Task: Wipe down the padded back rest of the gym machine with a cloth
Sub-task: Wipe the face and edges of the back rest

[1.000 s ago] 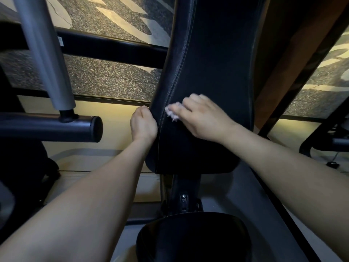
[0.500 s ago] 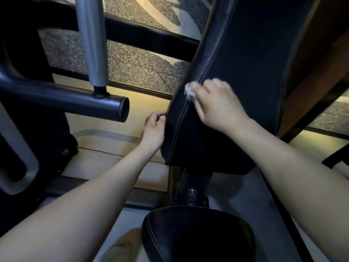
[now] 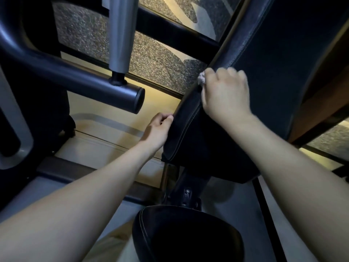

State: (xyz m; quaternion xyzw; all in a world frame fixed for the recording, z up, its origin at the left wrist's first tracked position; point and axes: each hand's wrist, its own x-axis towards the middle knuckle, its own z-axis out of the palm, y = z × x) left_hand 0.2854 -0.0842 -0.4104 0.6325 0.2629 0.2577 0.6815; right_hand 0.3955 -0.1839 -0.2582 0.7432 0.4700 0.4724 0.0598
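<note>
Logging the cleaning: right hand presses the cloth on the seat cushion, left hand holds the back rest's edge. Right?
No: in the head view the right hand presses the cloth on the back rest, not the seat cushion; left hand holds its edge.

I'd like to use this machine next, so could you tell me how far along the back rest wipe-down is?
Done: hard to say, as the dark back rest shows no wipe marks. In hand: the right hand holds the cloth against its left seam, while the left hand grips the lower left edge. Left: probably the stretch above the cloth and the right side.
</note>
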